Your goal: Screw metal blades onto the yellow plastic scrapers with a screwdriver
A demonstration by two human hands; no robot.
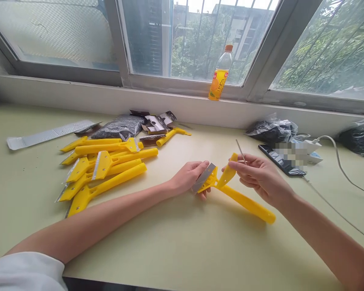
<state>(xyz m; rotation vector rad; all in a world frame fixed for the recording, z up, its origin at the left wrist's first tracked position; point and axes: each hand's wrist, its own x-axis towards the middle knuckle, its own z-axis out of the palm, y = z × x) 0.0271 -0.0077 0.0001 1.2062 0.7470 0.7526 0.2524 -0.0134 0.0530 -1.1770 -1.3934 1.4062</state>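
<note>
My left hand [190, 178] grips the head end of a yellow scraper [245, 202], whose long handle slants down to the right. A flat metal blade [204, 178] lies across that scraper's head, under my left thumb. Between thumb and finger of my right hand [259, 176] is a yellow cover plate [228, 171], tilted just above the neck of the scraper. A thin metal rod [240, 150], perhaps a screwdriver shaft, also sticks up from the right hand; its other end is hidden by the fingers.
Several yellow scrapers [109, 165] lie piled at the left. Behind them are a black plastic bag [121, 126], small black boxes [157, 123] and a silver strip [50, 134]. A phone [280, 159] and white cable [339, 159] lie right. An orange drink bottle [219, 76] stands on the sill.
</note>
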